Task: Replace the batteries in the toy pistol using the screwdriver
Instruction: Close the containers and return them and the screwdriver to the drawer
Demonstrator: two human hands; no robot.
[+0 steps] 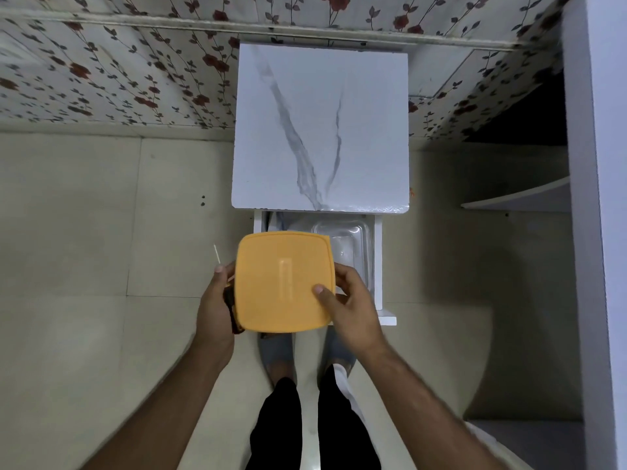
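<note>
I hold a square box with an orange lid (283, 281) in both hands above the open drawer. My left hand (217, 300) grips its left side and also holds a dark-handled tool (232, 308) whose thin pale shaft (216, 254) sticks up past my fingers; it looks like the screwdriver. My right hand (349, 300) grips the box's right edge, thumb on the lid. No toy pistol or batteries are visible.
A small white marble-top cabinet (320, 130) stands against the flowered wall, its drawer (378, 266) pulled out toward me. A clear plastic container (349, 239) lies in the drawer. White shelving (515, 198) is at the right. My legs and feet are below.
</note>
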